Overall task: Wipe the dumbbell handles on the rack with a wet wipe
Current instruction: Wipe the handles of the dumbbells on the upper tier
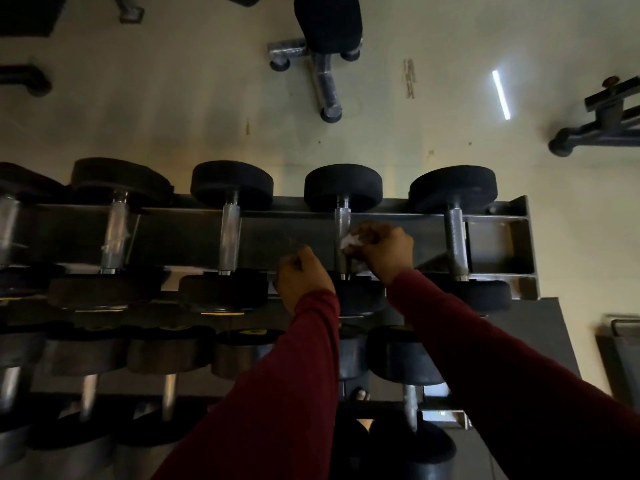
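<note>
Black bench (pixel 327 26) stands beyond dumbbell rack (pixel 519 237).

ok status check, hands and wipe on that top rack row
Right hand pinching wet wipe against a knurled dumbbell handle. Left hand curled by rack rail, contents unclear. Nothing blocking the handle.

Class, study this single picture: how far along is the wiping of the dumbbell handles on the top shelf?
Done: nothing can be confirmed; no handle visibly looks wiped. In hand: the right hand presses the white wet wipe against the second handle from the right, while the left hand rests curled at the shelf's front edge. Left: the other top-shelf handles and the lower rows.
</note>
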{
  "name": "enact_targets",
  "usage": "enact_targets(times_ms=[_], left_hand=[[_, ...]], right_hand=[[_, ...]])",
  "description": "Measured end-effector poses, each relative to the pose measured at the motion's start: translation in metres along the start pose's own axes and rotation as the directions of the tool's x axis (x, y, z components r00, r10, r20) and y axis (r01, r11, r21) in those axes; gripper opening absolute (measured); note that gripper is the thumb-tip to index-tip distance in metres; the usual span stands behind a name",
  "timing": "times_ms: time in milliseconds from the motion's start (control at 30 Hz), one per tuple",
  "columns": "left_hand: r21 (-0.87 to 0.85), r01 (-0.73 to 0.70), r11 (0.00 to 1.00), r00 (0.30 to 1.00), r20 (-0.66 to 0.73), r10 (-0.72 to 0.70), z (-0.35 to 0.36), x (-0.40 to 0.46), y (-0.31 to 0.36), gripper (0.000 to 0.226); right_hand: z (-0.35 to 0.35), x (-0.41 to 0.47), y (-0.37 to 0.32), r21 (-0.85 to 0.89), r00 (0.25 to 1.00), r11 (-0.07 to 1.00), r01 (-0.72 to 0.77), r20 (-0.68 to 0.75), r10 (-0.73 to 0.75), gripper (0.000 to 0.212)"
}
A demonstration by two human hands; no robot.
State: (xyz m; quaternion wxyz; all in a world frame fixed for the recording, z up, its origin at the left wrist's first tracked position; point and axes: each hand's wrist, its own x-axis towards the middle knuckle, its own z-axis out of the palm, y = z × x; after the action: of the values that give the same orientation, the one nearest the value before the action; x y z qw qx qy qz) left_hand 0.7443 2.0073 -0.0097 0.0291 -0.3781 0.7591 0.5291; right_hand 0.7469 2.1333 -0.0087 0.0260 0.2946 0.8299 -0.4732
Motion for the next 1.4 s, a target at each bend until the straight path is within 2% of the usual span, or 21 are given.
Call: enact_targets(times_ms=[100,167,233,300,400,533,600,667,767,867,933,1067,1133,1200,1300,1367,1400], left_hand=[[-0.02,0.003,1.0,1.0,0.013,-0.003,0.0,0.001,-0.001,0.031],[-0.027,-0.005,1.0,1.0,0.01,0.005,0.001,0.001,-0.002,0.035],[-0.023,-0.002,1.0,1.0,0.004,0.002,0.0,0.0,0.001,0.035],[-0.025,0.021,0.999,1.0,0.015,-0.02,-0.002,-0.001,0.003,0.031],[-0.023,0.02,1.0,0.999,0.04,-0.019,-0.003,-0.001,0.002,0.033],[-0.037,0.024,0.999,0.999,0.026,-0.023,0.0,0.001,0.0,0.036],[-0.034,0.031,0.999,0.999,0.036,-0.03,0.001,0.001,-0.001,0.038],[-0.038,0.038,0.999,0.999,0.036,-0.037,0.002,0.002,-0.002,0.041],[-0.01,0.042,0.999,0.999,0.035,-0.042,0.002,0.004,-0.004,0.038],[-0.02,0.045,0.999,0.998,0.035,-0.045,0.002,0.003,-0.004,0.031],[-0.046,0.04,0.998,0.999,0.027,-0.039,0.003,0.004,-0.005,0.03],[-0.053,0.01,0.999,1.0,0.023,-0.009,0.004,0.006,-0.009,0.034],[-0.065,0.005,0.998,1.0,0.014,-0.004,0.005,0.007,-0.01,0.034],[-0.065,0.025,0.998,1.0,0.012,-0.025,0.003,0.005,-0.008,0.033],[-0.078,0.02,0.997,1.0,0.016,-0.019,0.002,0.004,-0.009,0.031],[-0.095,0.021,0.995,1.0,0.023,-0.019,0.002,0.003,-0.008,0.032],[-0.118,0.029,0.993,0.999,0.021,-0.026,0.002,0.003,-0.006,0.034]], right_hand=[[-0.004,-0.001,0.005,0.011,0.983,0.991,-0.131,0.135,0.128,0.021],[-0.009,-0.003,0.008,-0.128,0.964,0.988,-0.087,0.239,0.116,0.015],[-0.01,-0.004,0.006,-0.215,0.964,0.977,-0.006,0.258,0.063,0.01],[-0.005,-0.004,0.002,-0.199,0.982,0.98,0.008,0.184,0.029,0.008],[0.004,0.008,-0.007,0.017,0.997,0.999,-0.033,-0.073,0.034,0.009],[0.012,0.03,-0.033,0.199,0.973,0.98,-0.008,-0.226,0.054,0.01],[0.016,0.03,-0.033,0.208,0.964,0.978,-0.008,-0.258,0.062,0.011],[0.015,0.025,-0.027,0.135,0.97,0.991,0.018,-0.242,0.015,0.014],[0.007,0.012,-0.016,-0.104,0.975,0.974,0.204,-0.072,-0.212,0.007],[0.005,-0.001,-0.009,-0.368,0.889,0.809,0.458,0.166,-0.427,0.009],[0.006,0.007,-0.018,-0.449,0.834,0.703,0.551,0.288,-0.47,0.012],[0.017,0.032,-0.037,-0.617,0.743,0.451,0.645,0.369,-0.559,0.027],[0.019,0.027,-0.029,-0.632,0.709,0.354,0.689,0.487,-0.511,0.038],[0.018,0.012,-0.021,-0.592,0.661,0.3,0.748,0.628,-0.411,0.029],[0.012,0.018,-0.027,-0.494,0.581,0.313,0.811,0.747,-0.324,0.018],[0.011,0.034,-0.037,-0.539,0.555,0.149,0.829,0.76,-0.338,0.016],[0.01,0.042,-0.041,-0.574,0.547,0.058,0.817,0.738,-0.395,0.015]])
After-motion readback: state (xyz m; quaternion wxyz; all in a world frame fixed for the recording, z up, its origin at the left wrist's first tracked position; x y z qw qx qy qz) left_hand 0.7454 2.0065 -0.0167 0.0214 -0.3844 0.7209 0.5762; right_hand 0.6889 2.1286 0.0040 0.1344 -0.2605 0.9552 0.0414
